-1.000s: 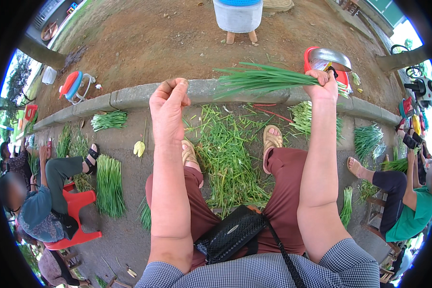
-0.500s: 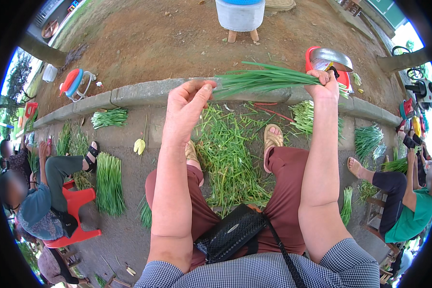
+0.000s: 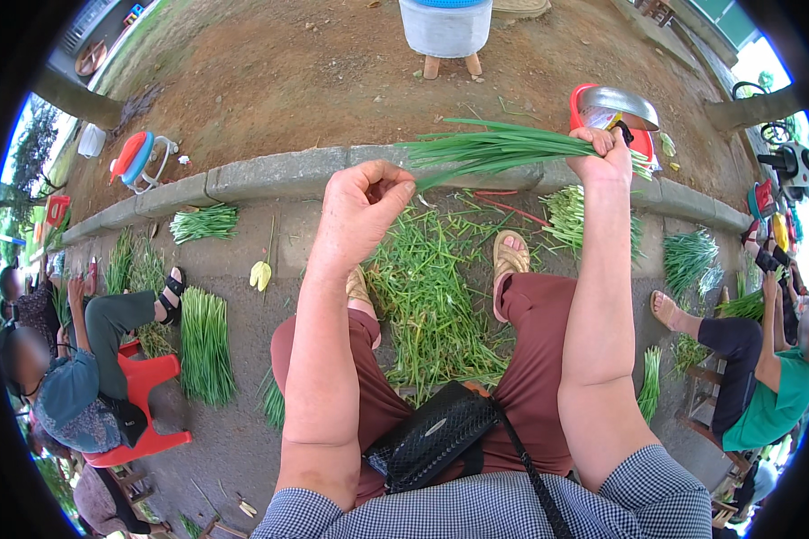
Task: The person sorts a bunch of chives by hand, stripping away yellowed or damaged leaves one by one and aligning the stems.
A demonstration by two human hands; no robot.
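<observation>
One bunch of green chives (image 3: pixel 503 148) held in the air above the concrete curb (image 3: pixel 270 175), long axis roughly horizontal, tips pointing left: right hand (image 3: pixel 602 153) fisted round its butt end, left hand (image 3: pixel 364 211) pinching the tips; one loose pile of chive trimmings (image 3: pixel 431 296) between two sandalled feet.

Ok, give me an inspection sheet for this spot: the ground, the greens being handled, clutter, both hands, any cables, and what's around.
Surface: paved ground below a concrete curb, bare dirt beyond.
Job's things: bunch of long green stalks held level above the curb; loose pile of cut greens between the feet.
Clutter: tied bundles on the paving, a metal bowl on a red tub, a yellow scrap.
Hands: right hand grips the bunch's thick end; left hand pinches the leaf tips.
Cables: nothing seen.
Surroundings: seated people at both sides, a red stool, a pale bucket.
</observation>
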